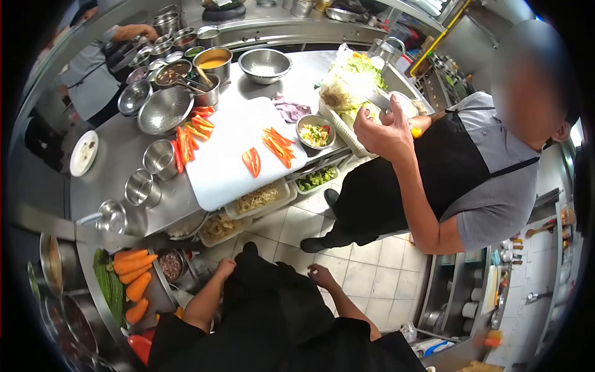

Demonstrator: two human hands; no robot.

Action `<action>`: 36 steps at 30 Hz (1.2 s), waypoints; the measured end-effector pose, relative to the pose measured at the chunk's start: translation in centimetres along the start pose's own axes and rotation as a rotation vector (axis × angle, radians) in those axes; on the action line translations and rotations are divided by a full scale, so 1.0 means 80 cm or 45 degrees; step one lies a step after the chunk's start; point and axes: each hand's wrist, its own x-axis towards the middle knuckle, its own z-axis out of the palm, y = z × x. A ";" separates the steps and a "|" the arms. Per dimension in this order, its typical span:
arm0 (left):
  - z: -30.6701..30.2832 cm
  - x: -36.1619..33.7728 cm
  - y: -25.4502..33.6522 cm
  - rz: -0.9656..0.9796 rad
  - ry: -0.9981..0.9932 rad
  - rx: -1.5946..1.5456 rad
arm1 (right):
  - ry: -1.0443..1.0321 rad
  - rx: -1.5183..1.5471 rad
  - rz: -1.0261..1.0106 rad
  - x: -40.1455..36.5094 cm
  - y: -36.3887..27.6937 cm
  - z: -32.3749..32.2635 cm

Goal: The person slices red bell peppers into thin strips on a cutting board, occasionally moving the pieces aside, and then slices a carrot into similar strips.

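My left hand (227, 266) hangs low beside my black apron, near the shelf of vegetables, with its fingers curled in and nothing seen in them. My right hand (320, 275) is on the apron's other side, above the tiled floor, its fingers also curled and nothing visible in them. In front of me a white cutting board (220, 167) lies on the steel counter. On it rest red pepper strips (278, 147) and a wider piece of red pepper (251, 162). More pepper pieces (187, 141) lie along its left edge. Neither hand touches the board.
A co-worker (434, 161) stands close on the right with one hand raised, beside a crate of greens (350, 93). Steel bowls (165, 110) and pots crowd the counter's left. Carrots (135, 266) and green gourds (108, 285) lie at lower left. Food tubs (257, 199) sit under the counter.
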 end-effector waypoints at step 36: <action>-0.098 0.033 -0.019 0.079 -0.050 -0.242 | -0.107 -0.141 -0.151 0.104 -0.169 0.001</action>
